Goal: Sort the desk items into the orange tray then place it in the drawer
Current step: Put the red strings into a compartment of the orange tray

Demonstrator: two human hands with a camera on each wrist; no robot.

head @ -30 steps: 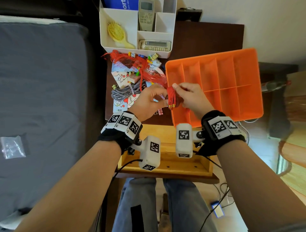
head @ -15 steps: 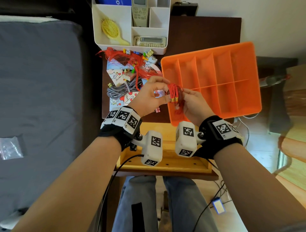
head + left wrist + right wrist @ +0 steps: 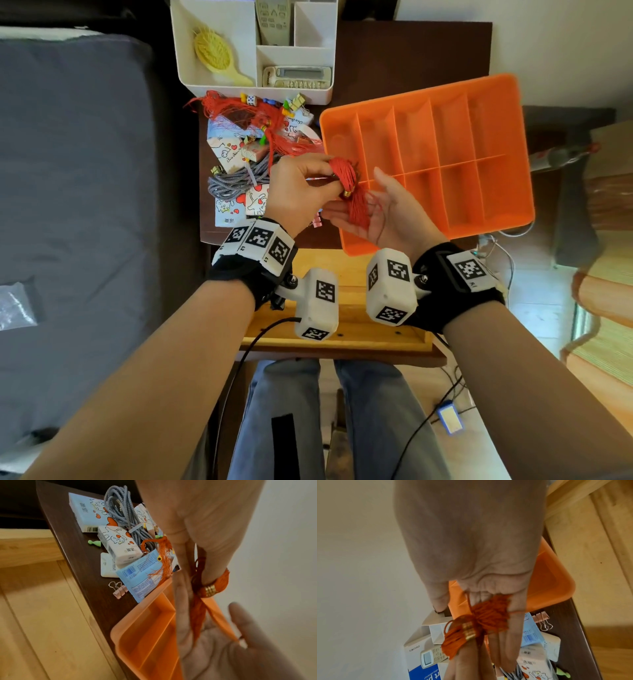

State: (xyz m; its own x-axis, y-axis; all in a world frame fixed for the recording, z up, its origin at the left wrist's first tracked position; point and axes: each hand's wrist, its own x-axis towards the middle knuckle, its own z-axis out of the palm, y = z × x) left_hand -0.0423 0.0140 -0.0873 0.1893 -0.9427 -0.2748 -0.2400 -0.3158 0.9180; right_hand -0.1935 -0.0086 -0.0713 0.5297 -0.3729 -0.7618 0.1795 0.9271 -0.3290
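Note:
A bundle of red tassels (image 3: pixel 346 178) with gold bands is pinched in my left hand (image 3: pixel 337 183) just above the near-left corner of the orange tray (image 3: pixel 496 113). My right hand (image 3: pixel 373 209) lies palm up and flat under the hanging threads, which rest across it. In the left wrist view the left fingers close on the red tassels (image 3: pixel 211 588) above the right palm (image 3: pixel 223 649). In the right wrist view the red tassels (image 3: pixel 476 626) lie across straight fingers. The tray's compartments hold nothing.
On the dark desk (image 3: pixel 411 51) left of the tray lie more red tassels (image 3: pixel 246 113), tissue packs (image 3: pixel 226 147), a grey cable (image 3: pixel 236 178), clips and dice. A white organiser (image 3: pixel 212 20) stands behind. A wooden drawer (image 3: pixel 342 339) is pulled out below my wrists. A grey bed (image 3: pixel 68 205) is left.
My right hand has let go of the tassel bundle and turned palm up beneath it. My left hand keeps its pinch on the bundle.

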